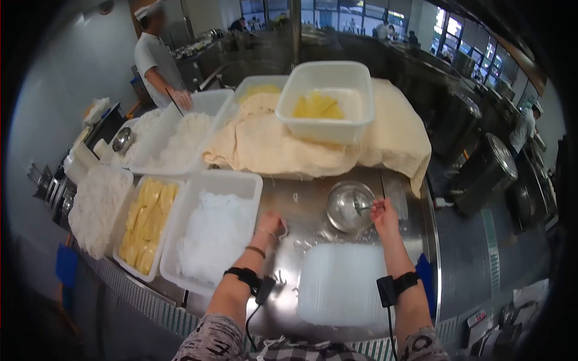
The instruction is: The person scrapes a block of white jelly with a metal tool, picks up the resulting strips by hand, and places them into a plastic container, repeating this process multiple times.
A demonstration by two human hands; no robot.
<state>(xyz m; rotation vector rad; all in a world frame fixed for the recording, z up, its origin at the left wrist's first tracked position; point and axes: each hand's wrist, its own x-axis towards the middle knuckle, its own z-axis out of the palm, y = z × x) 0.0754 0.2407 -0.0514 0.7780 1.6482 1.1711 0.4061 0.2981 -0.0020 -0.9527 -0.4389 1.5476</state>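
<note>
My right hand (383,215) is closed on the handle of a spoon (363,208), whose head is inside a round metal bowl (337,219) on the steel table (295,237). My left hand (272,223) is curled into a fist just right of a white bin (257,195) of pale, translucent pieces (218,227). A thin whitish strand shows at its fingers; I cannot tell what they hold. Between my forearms, close to me, lies a translucent, rounded-corner stack (342,284).
Left are bins of yellow pieces (148,224) and white flaky stuff (99,207). Behind, a beige cloth (283,141) covers containers, with a clear tub (325,127) of yellow bits on top. A co-worker (158,63) stands back left; metal drums (490,165) stand right.
</note>
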